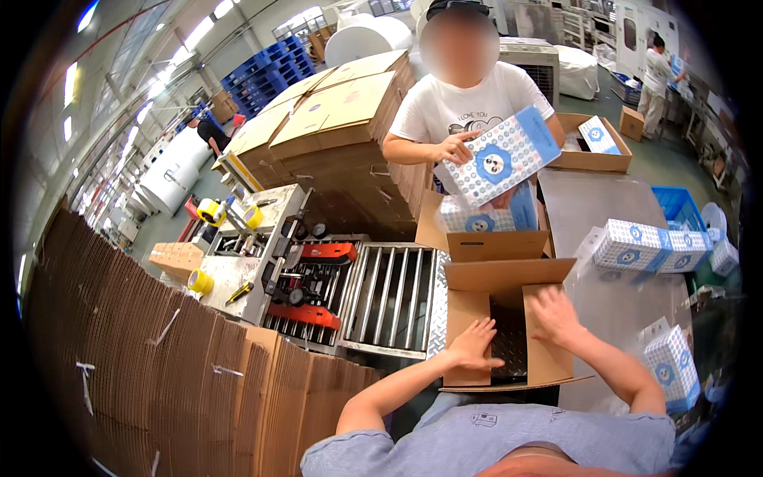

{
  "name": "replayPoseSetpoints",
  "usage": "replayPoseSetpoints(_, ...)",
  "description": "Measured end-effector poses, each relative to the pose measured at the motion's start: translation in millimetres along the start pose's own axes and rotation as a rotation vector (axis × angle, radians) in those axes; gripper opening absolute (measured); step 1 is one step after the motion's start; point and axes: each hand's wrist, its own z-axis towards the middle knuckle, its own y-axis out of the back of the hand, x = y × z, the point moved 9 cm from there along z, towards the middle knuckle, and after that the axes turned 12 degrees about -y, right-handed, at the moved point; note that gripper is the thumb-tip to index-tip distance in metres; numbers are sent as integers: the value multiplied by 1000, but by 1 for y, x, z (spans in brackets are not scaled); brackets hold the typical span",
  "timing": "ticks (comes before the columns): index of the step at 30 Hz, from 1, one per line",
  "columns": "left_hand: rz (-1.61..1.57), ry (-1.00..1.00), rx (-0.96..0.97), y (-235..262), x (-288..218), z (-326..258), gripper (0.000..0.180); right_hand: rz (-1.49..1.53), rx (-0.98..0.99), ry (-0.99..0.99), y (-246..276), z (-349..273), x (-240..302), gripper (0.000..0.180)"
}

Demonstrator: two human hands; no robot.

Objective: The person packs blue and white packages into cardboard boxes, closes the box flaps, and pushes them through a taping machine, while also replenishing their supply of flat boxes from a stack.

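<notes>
An open cardboard box (469,306) stands in front of me, its flaps raised outward. Inside it shows a dark tread-patterned surface (509,338). My left hand (475,343) lies on the left flap with its fingers spread, their tips reaching over the opening. On the right flap rests my right hand (554,316), fingers stretched out and slightly bent against the cardboard. Across from me a co-worker (469,95) holds a blue and white patterned package (505,157) above a second open carton (497,245) with a similar package inside.
Left of the box are a roller conveyor (389,294) and a taping machine with red side belts (326,253). Flat cardboard (159,358) is stacked at my left. On the metal table (604,199), packages (636,246) lie at right, near a blue crate (679,205).
</notes>
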Motion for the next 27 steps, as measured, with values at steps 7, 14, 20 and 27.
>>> replayPoseSetpoints(7,-457,-193,367,19,-106,-67,88,246,-538,109,-9,-47,-14,85)
replayPoseSetpoints(14,320,-161,-508,129,-62,-26,80,1561,545,-343,-80,-5,-112,41)
replayPoseSetpoints(20,308,61,-520,78,105,-93,74,2210,139,-330,-66,39,-114,42)
replayPoseSetpoints(27,-955,435,-930,-15,253,-254,65,1450,824,-1091,-353,-9,-41,76)
